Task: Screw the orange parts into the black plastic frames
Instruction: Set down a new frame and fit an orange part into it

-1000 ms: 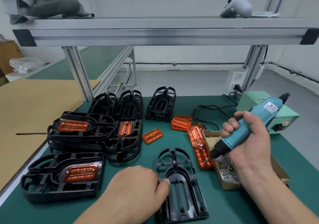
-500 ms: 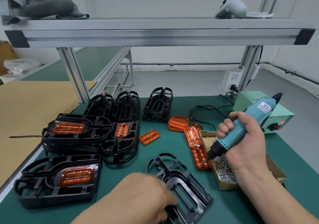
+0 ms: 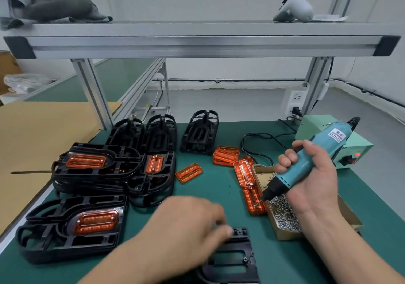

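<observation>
orange parts sit fitted in three black frames

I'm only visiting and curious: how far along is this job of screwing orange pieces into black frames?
Done, it seems: several black frames on the left already carry orange parts, such as the front-left frame and the stack behind it. In hand: the left hand grips a bare frame; the right hand holds the screwdriver. Left: loose orange parts and empty frames at the back.
</observation>
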`<control>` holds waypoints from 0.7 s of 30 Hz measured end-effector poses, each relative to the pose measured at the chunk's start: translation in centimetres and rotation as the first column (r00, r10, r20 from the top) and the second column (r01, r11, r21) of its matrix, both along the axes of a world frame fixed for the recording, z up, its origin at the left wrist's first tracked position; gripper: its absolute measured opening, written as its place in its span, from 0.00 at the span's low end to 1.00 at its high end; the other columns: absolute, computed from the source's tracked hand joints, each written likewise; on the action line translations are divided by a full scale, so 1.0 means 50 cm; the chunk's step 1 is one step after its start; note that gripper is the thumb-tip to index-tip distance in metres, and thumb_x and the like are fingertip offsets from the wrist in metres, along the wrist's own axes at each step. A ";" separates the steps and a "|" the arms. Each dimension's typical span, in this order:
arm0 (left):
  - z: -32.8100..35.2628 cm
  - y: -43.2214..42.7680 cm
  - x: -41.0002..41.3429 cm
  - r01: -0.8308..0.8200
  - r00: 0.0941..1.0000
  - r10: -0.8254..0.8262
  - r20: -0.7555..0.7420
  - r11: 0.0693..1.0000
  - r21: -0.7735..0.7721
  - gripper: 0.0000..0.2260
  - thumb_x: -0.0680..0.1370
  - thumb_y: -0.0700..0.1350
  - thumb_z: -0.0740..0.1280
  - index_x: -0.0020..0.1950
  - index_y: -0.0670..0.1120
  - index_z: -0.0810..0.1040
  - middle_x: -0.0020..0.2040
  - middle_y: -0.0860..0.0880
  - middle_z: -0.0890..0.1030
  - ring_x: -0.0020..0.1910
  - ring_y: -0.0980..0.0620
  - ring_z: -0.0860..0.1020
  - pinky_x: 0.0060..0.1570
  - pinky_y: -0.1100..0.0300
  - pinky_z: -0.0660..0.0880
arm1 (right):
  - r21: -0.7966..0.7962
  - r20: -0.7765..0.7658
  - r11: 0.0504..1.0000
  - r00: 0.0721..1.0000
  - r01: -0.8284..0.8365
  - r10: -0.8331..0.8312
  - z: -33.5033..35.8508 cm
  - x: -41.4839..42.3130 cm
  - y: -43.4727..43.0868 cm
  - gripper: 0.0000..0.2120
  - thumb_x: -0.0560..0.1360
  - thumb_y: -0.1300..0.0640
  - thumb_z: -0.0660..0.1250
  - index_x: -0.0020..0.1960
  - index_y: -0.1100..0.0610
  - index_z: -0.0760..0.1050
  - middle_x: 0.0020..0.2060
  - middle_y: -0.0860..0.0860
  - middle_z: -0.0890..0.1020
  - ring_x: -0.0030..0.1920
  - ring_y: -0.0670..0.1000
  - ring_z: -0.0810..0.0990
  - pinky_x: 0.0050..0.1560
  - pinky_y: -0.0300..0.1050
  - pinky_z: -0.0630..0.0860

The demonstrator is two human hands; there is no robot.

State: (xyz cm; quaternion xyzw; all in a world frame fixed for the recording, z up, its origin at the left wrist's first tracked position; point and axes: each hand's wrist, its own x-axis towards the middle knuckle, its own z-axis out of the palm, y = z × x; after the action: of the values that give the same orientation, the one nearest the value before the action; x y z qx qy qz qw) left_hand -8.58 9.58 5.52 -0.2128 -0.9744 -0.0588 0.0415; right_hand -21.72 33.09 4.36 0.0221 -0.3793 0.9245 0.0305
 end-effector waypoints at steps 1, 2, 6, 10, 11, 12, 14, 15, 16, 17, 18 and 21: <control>0.001 -0.003 -0.006 -0.142 0.990 0.142 -0.018 0.990 -0.024 0.20 0.81 0.67 0.55 0.57 0.57 0.78 0.49 0.57 0.83 0.50 0.56 0.81 0.48 0.56 0.77 | 0.001 0.001 1.000 1.000 0.001 -0.001 0.000 0.000 -0.001 0.03 0.79 0.55 0.67 0.47 0.55 0.76 0.35 0.50 0.71 0.35 0.49 0.72 0.36 0.42 0.71; 0.009 -0.020 -0.031 -0.246 0.964 0.244 -0.107 0.969 -0.007 0.17 0.82 0.64 0.56 0.57 0.56 0.78 0.51 0.56 0.83 0.52 0.55 0.81 0.49 0.55 0.77 | 0.003 0.002 1.000 1.000 0.003 -0.003 0.000 0.000 -0.002 0.03 0.79 0.56 0.67 0.47 0.55 0.76 0.35 0.50 0.71 0.35 0.49 0.72 0.36 0.42 0.71; 0.016 -0.046 -0.131 -0.458 0.884 0.404 -0.237 0.851 -0.256 0.08 0.83 0.54 0.63 0.52 0.52 0.78 0.52 0.51 0.80 0.54 0.46 0.79 0.42 0.54 0.68 | 0.015 -0.005 1.000 1.000 -0.001 0.001 -0.005 0.002 -0.004 0.03 0.79 0.56 0.67 0.48 0.55 0.76 0.35 0.49 0.72 0.35 0.48 0.73 0.35 0.41 0.73; 0.022 -0.055 -0.205 -0.465 0.885 0.406 -0.225 0.782 -0.416 0.09 0.81 0.54 0.67 0.53 0.50 0.81 0.51 0.47 0.76 0.54 0.44 0.74 0.47 0.51 0.65 | 0.014 -0.001 1.000 1.000 -0.008 0.008 -0.006 0.001 -0.004 0.04 0.79 0.55 0.67 0.47 0.55 0.77 0.35 0.49 0.71 0.35 0.48 0.72 0.35 0.40 0.73; 0.017 -0.053 -0.214 -0.459 0.888 0.405 -0.217 0.772 -0.440 0.11 0.81 0.56 0.67 0.53 0.50 0.82 0.51 0.47 0.75 0.54 0.44 0.73 0.50 0.50 0.67 | 0.014 -0.001 1.000 1.000 -0.009 0.009 -0.006 0.000 -0.004 0.04 0.79 0.55 0.67 0.47 0.55 0.77 0.35 0.49 0.72 0.35 0.48 0.72 0.35 0.40 0.73; 0.008 -0.053 -0.225 -0.451 0.892 0.400 -0.211 0.766 -0.457 0.13 0.81 0.59 0.66 0.54 0.51 0.82 0.52 0.47 0.74 0.55 0.44 0.72 0.54 0.48 0.67 | 0.014 -0.003 1.000 1.000 -0.009 0.009 -0.006 -0.001 -0.003 0.04 0.79 0.55 0.67 0.47 0.55 0.77 0.35 0.49 0.71 0.35 0.48 0.72 0.35 0.41 0.73; -0.009 -0.052 -0.238 -0.439 0.897 0.403 -0.181 0.764 -0.473 0.18 0.81 0.63 0.63 0.57 0.51 0.83 0.55 0.46 0.74 0.58 0.43 0.71 0.60 0.46 0.66 | 0.015 -0.005 1.000 1.000 -0.011 0.011 -0.006 -0.001 -0.002 0.04 0.79 0.55 0.67 0.48 0.55 0.76 0.35 0.49 0.71 0.35 0.48 0.72 0.35 0.41 0.72; -0.015 -0.052 -0.241 -0.435 0.897 0.412 -0.161 0.759 -0.484 0.20 0.81 0.64 0.62 0.59 0.50 0.83 0.56 0.45 0.74 0.58 0.42 0.70 0.61 0.45 0.66 | 0.015 -0.004 1.000 1.000 -0.013 0.013 -0.006 -0.002 -0.002 0.04 0.79 0.55 0.67 0.47 0.55 0.76 0.35 0.49 0.71 0.35 0.49 0.72 0.35 0.41 0.72; -0.020 -0.054 -0.245 -0.434 0.896 0.419 -0.148 0.754 -0.493 0.20 0.82 0.63 0.62 0.60 0.50 0.82 0.57 0.45 0.74 0.59 0.42 0.70 0.61 0.45 0.65 | 0.015 -0.002 1.000 1.000 -0.015 0.015 -0.005 -0.002 -0.002 0.04 0.79 0.55 0.67 0.47 0.55 0.76 0.35 0.50 0.70 0.35 0.49 0.71 0.35 0.41 0.71; -0.023 -0.055 -0.248 -0.428 0.898 0.416 -0.143 0.753 -0.500 0.20 0.82 0.63 0.61 0.60 0.51 0.82 0.57 0.45 0.74 0.58 0.42 0.69 0.61 0.45 0.64 | 0.015 0.002 1.000 1.000 -0.014 0.014 -0.005 -0.003 -0.002 0.04 0.79 0.55 0.66 0.47 0.55 0.76 0.35 0.50 0.70 0.35 0.49 0.71 0.35 0.41 0.71; -0.026 -0.056 -0.250 -0.417 0.903 0.407 -0.136 0.760 -0.498 0.19 0.82 0.62 0.62 0.60 0.51 0.82 0.56 0.45 0.74 0.58 0.42 0.69 0.61 0.44 0.64 | 0.017 0.005 1.000 1.000 -0.013 0.012 -0.004 -0.004 -0.002 0.04 0.79 0.55 0.66 0.47 0.55 0.76 0.35 0.50 0.70 0.35 0.49 0.71 0.36 0.41 0.70; -0.025 -0.063 -0.251 -0.392 0.913 0.396 -0.101 0.779 -0.489 0.16 0.81 0.59 0.65 0.58 0.51 0.83 0.54 0.46 0.73 0.57 0.42 0.70 0.61 0.45 0.64 | 0.016 0.005 1.000 1.000 -0.009 0.009 -0.003 -0.003 -0.002 0.04 0.79 0.55 0.67 0.47 0.54 0.75 0.35 0.50 0.70 0.35 0.49 0.71 0.36 0.42 0.70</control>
State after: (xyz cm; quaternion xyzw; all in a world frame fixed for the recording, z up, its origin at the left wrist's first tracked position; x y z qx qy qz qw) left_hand -21.13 6.43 4.27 -0.0077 -0.9789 0.2042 -0.0072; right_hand -21.87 32.99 4.19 0.0219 -0.3867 0.9216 0.0252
